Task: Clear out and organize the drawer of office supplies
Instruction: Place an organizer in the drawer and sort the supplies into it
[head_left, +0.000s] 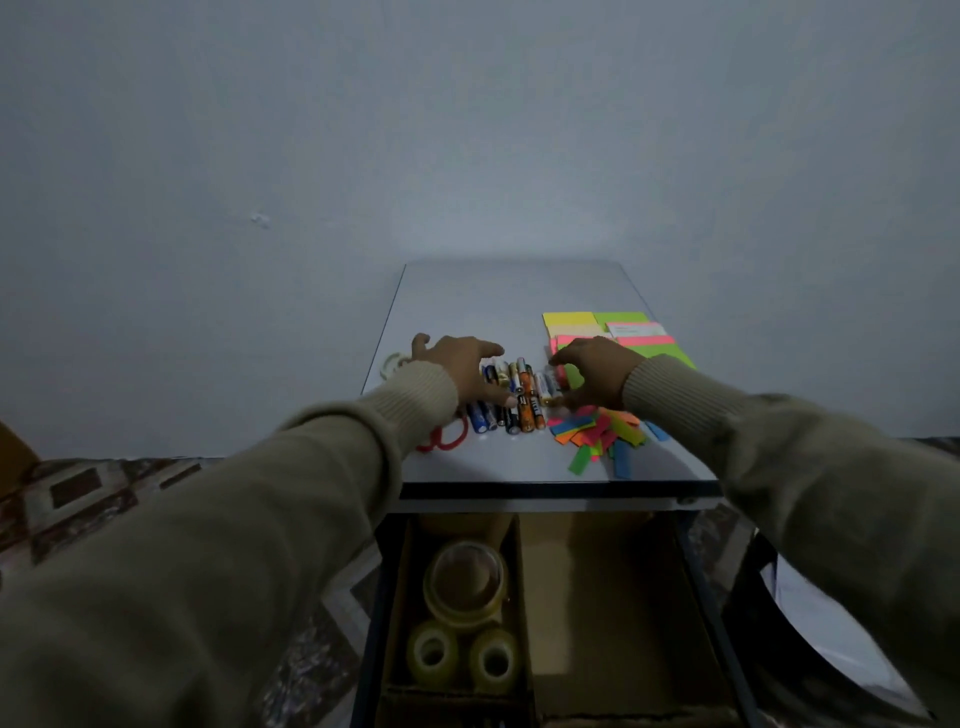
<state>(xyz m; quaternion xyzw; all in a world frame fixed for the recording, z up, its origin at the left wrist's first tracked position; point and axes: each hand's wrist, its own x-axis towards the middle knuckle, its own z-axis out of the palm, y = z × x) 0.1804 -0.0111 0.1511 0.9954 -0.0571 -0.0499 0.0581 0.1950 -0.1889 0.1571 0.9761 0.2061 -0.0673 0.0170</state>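
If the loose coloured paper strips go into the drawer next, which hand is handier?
The right hand, probably. It hovers just behind the coloured strips, while the left hand sits across the batteries, farther from them.

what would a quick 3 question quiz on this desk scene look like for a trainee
1. True or false: the tape rolls lie in the left compartment of the open drawer.
2. Which things sit between the left hand and the right hand? A) scissors B) batteries C) sticky note pads
3. Fill in: the loose paper strips lie on the desk top, nearer the ___ hand.

Key: 1 true; 2 B; 3 right.
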